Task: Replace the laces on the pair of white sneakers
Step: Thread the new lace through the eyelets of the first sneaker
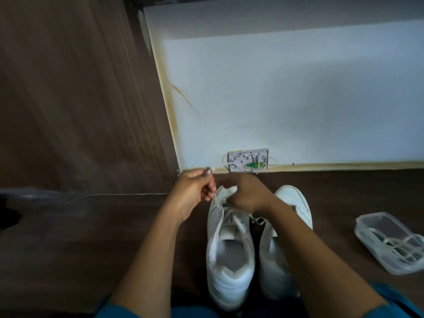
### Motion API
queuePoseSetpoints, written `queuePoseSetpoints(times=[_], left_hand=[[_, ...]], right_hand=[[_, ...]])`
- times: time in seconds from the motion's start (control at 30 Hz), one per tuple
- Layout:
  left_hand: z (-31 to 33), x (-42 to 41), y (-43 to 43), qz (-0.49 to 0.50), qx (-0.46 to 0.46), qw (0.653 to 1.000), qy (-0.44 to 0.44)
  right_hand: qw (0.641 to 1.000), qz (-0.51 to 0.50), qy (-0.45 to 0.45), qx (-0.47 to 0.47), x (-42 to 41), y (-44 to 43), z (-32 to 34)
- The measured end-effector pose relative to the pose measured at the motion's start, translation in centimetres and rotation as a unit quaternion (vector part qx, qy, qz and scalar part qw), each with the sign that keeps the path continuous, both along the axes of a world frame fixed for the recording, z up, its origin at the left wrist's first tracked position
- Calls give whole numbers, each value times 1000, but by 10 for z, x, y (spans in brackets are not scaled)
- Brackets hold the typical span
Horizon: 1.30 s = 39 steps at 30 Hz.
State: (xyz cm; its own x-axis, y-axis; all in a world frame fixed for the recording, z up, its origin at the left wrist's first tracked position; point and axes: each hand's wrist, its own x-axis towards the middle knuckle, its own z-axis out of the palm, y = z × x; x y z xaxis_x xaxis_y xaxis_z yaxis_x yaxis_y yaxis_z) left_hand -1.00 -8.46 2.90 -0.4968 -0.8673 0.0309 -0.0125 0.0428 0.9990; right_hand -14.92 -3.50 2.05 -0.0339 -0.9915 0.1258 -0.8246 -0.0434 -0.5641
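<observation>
Left white sneaker [229, 267], smooth leather-look upper with a padded collar, is the one being worked. It stands heel-near, toe-far on the dark wood-grain floor [91, 237], right in front of the person, so the eyelet rows face up and are easy to reach. Right white sneaker [296, 203], same build, is parked just beside it on the right. Its throat is mostly hidden by the forearm, so its lacing state is unclear.

Flat white lace [219, 220] runs loose down both eyelet rows of the left sneaker and is not tied.
- Left hand [195, 187]: fingers curled, pinching one run of the lace and drawing it up and left off the far eyelets. Judgement: it's taking out slack or feeding it through.
- Right hand [247, 195]: knuckles up over the far end of the tongue, fingers curled under. Probably steadying the tongue or holding the other lace end, but I cannot tell what it has.

Clear rectangular plastic tub [367, 220], thin-walled, sits on the floor well apart to the right. It holds spare white laces [394, 244] in loose loops, staged within reach.

Far side has a matt white wall [275, 99] with an open white wall box [247, 159] at skirting level. Dark wood panel [68, 88] is on the left.
</observation>
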Motion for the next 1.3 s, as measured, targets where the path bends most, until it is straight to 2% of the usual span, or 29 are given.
queuePoseSetpoints(times=[0.03,0.1,0.23,0.33,0.4,0.47,0.6,0.67,0.7,0.73,0.8,0.83,0.87,0.9,1.0,1.07,1.17,1.23,1.3], left_hand=[[2,-1,-1,10,8,999,35],[3,-3,0,20,4,999,33],[2,-7,4,32,-50,986,-157],[0,-5,5,-4,-63,941,-332],[-3,-4,9,-53,-28,911,-407],[-3,-4,13,-67,11,912,-404],[-8,-3,8,-40,-11,912,-407],[-11,0,4,-24,-15,904,-426],[-13,1,1,-11,-18,903,-429],[-14,2,-1,8,-20,904,-426],[-14,4,-6,51,-30,907,-417],[-14,6,-8,67,-38,905,-419],[-13,6,-9,76,-48,902,-422],[-12,7,-8,75,-59,898,-429],[-5,9,-2,28,-92,896,-434],[-1,7,2,-35,-76,919,-385],[1,5,7,-106,-65,929,-348],[3,6,8,-111,-50,920,-372],[5,8,11,-136,-1,905,-404]], right_hand=[[996,24,77,28,-1,0,-4],[990,22,130,39,0,0,-3],[980,17,180,88,-7,1,2],[974,20,192,114,-5,3,0],[974,18,204,99,-4,3,-2],[974,18,205,93,-6,2,-1],[975,-36,187,117,-15,1,6],[985,-55,120,107,-19,6,13],[995,-64,23,79,-20,7,16],[988,-79,-126,44,-19,10,19],[909,-79,-408,-3,-13,15,30],[872,-61,-485,-16,-13,15,33],[852,-46,-521,-24,-12,15,35],[846,-36,-531,-33,-11,14,36],[870,-50,-487,-64,-9,14,36],[903,-38,-425,-58,-9,13,32],[976,-11,-219,-4,-5,10,27],[992,1,-123,40,0,6,23],[995,14,-71,66,4,2,20]])
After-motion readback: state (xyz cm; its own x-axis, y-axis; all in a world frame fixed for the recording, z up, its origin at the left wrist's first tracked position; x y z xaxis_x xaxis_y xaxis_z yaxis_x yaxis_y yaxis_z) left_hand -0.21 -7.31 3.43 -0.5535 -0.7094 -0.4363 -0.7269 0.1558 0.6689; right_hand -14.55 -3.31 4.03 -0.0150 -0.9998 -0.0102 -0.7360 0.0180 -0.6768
